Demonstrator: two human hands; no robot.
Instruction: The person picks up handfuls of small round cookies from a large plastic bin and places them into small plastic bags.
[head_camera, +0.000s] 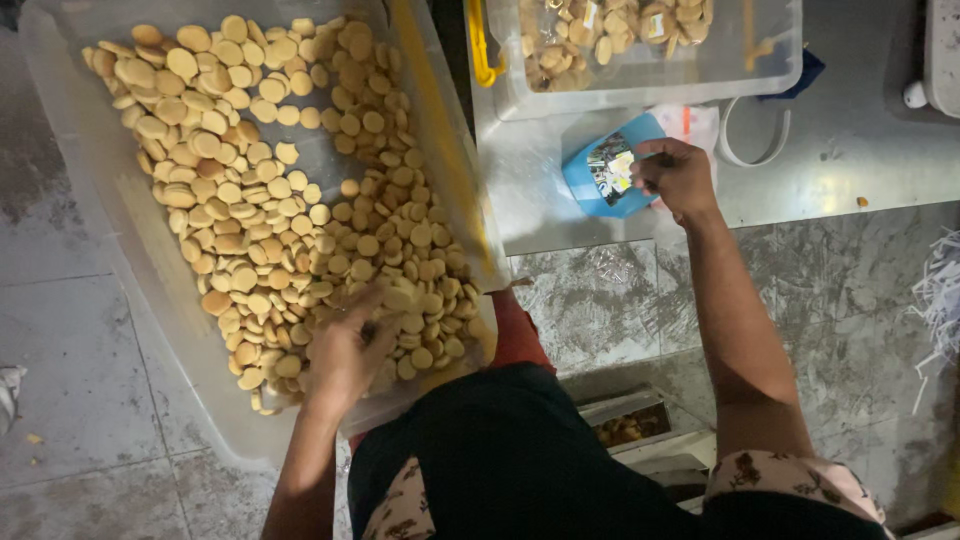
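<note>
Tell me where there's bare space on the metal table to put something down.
Bare metal table lies right of the right hand and blue pouch, below the clear tub. A smaller strip sits left of the pouch. The big biscuit bin, where the left hand digs, is crowded.

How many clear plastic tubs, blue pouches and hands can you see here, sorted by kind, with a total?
Clear plastic tubs: 2, the big biscuit tub under the left hand and the smaller tub on the metal table.
Blue pouches: 1, the blue pouch pinched by the right hand.
Hands: 2.
Total: 5.
</note>
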